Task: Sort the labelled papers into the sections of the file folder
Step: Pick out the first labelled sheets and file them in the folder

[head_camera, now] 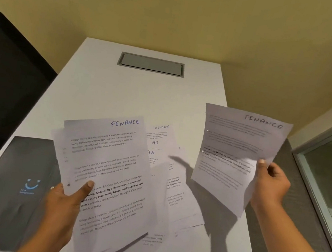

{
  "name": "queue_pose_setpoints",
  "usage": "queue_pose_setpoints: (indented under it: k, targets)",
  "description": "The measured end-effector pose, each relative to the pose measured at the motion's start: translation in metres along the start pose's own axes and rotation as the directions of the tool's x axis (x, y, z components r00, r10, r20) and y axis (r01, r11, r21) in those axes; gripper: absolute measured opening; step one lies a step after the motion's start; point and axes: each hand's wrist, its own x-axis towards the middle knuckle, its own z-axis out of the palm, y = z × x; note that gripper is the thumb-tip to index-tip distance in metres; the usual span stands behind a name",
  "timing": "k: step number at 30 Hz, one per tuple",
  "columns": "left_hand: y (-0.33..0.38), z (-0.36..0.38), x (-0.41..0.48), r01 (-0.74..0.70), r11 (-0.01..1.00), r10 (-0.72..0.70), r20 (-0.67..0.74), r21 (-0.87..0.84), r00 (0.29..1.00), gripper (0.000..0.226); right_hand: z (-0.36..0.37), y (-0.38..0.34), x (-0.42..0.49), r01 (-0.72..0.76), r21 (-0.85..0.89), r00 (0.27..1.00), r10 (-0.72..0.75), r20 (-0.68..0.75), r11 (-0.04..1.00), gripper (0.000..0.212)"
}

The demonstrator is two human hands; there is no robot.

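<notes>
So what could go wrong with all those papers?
1. The left hand grips a fanned stack near one side only, so sheets might slide out.
2. The right hand pinches the single FINANCE sheet at one edge. It bends and may crease.
3. The loose pile on the table overlaps and hides some labels, so a sheet could get misfiled.

- Left hand [65, 199] is held raised, thumb pressed over the gripped paper stack [109, 160].
- Right hand [272, 183] is held raised, the single sheet [236, 148] pinched.
</notes>
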Motion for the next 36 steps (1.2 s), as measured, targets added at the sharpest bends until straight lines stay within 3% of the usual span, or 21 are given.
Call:
queue_pose_setpoints:
  k: [5,8,14,20,23,26,29,31,34,36]
  targets:
    - [0.002,0.004,-0.001,-0.014,1.000,0.013,0.026,0.020,1.000,0.034,-0.005,-0.020,-0.020,-0.076,0.236,0.989,0.042,0.145,0.969,0.009]
    - [0.002,0.005,-0.001,-0.015,0.999,0.014,0.043,0.034,0.999,0.034,0.002,-0.033,-0.042,-0.182,0.274,0.947,0.093,0.307,0.944,0.015]
    - [0.007,0.008,-0.013,-0.031,0.999,0.026,0.125,0.041,0.992,0.032,0.021,-0.031,-0.097,-0.263,0.103,0.799,0.157,0.580,0.959,0.018]
    - [0.005,0.011,-0.029,0.003,0.999,-0.013,0.251,0.043,0.968,0.063,0.039,-0.005,-0.137,-0.287,-0.067,0.742,0.267,0.615,0.955,0.030]
    - [0.006,0.017,-0.038,0.078,0.997,-0.070,0.285,-0.016,0.956,0.042,0.038,0.002,-0.149,-0.371,-0.091,0.629,0.323,0.708,0.924,0.035]
    - [0.010,0.022,-0.045,0.168,0.986,-0.154,0.312,-0.016,0.937,0.025,0.031,0.002,-0.155,-0.352,-0.117,0.513,0.296,0.806,0.929,0.043]
    - [0.013,0.026,-0.051,0.200,0.980,-0.182,0.342,-0.017,0.922,0.025,0.027,0.002,-0.156,-0.322,-0.131,0.535,0.294,0.792,0.938,0.053]
    - [0.012,0.030,-0.052,0.122,0.992,-0.127,0.397,0.037,0.909,0.026,0.025,0.003,-0.154,-0.317,-0.137,0.552,0.300,0.778,0.938,0.060]
    - [0.008,0.037,-0.052,0.047,0.989,-0.107,0.461,0.141,0.881,0.031,0.018,0.003,-0.147,-0.261,-0.185,0.563,0.305,0.768,0.948,0.088]
    - [0.008,0.044,-0.052,0.015,0.982,-0.103,0.473,0.186,0.875,0.031,0.012,0.002,-0.143,-0.223,-0.199,0.542,0.291,0.789,0.954,0.079]
